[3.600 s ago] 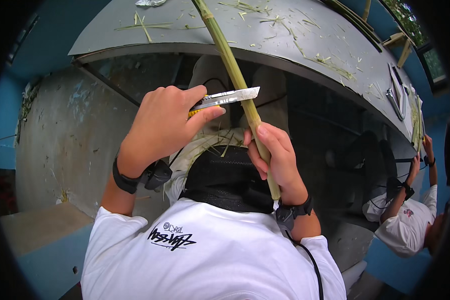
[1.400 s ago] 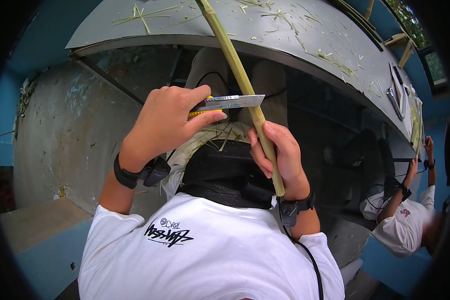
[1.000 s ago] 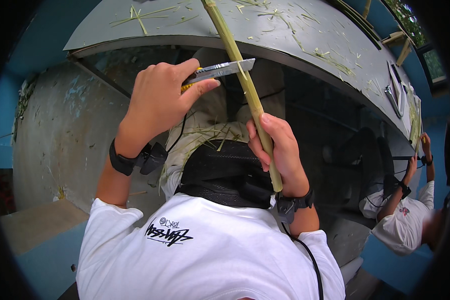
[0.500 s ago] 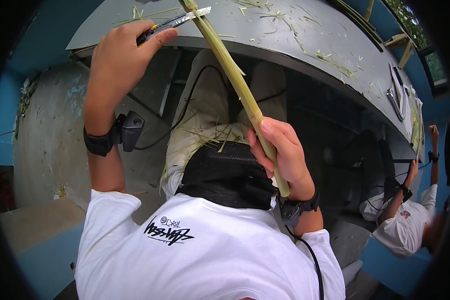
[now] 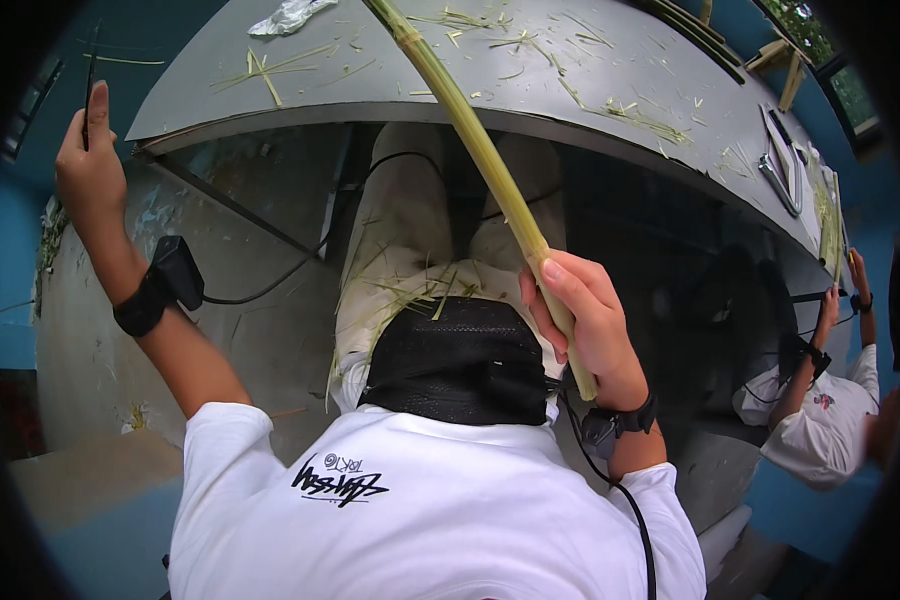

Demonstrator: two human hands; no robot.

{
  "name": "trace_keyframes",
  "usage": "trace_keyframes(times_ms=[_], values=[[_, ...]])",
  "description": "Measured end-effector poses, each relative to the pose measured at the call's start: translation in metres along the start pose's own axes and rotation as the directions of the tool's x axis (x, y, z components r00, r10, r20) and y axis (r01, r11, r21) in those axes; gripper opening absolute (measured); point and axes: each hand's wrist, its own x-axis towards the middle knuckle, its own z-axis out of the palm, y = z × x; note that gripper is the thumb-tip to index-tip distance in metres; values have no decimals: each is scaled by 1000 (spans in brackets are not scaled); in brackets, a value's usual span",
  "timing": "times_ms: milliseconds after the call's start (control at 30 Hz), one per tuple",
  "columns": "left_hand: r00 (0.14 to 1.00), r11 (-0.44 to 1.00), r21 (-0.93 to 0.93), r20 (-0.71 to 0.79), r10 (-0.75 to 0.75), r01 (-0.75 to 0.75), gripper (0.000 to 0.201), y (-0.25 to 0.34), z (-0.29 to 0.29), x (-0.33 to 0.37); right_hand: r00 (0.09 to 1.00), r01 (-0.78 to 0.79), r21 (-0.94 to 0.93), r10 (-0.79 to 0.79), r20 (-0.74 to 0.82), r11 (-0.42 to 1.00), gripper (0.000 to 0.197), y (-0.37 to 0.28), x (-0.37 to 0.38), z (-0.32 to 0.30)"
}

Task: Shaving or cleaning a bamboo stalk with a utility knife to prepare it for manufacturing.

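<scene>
My right hand (image 5: pixel 592 315) is closed around the lower end of a long yellow-green bamboo stalk (image 5: pixel 470 130). The stalk slants up and away over the table's near edge, and its far end runs out at the top of the view. Out at the far left, my left hand (image 5: pixel 92 175) is raised off the table, closed on a utility knife (image 5: pixel 91 85) seen edge-on and pointing upward. The knife is well apart from the stalk. Thin green shavings (image 5: pixel 410 290) lie on my lap beside a black waist bag (image 5: pixel 455 360).
Shavings and strips (image 5: pixel 650 122) are scattered over the grey table (image 5: pixel 370 75). Crumpled white plastic (image 5: pixel 290 17) lies at its back left, and a metal-framed tool (image 5: pixel 782 175) at the right. Another person (image 5: pixel 820 420) works at the right end. Cables trail from both wrist straps.
My left hand has swung away to the left with the knife, off the stalk. The stalk and my right hand have shifted slightly to the right.
</scene>
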Motion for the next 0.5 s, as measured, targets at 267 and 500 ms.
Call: trace_keyframes(times_ms=[267, 500], values=[[778, 873, -435, 461, 428, -222, 48, 96, 13, -124, 999, 24, 48, -25, 26, 999, 39, 8, 10, 3], [593, 831, -480, 594, 544, -281, 47, 111, 29, -164, 999, 45, 75, -47, 28, 996, 39, 16, 12, 7]])
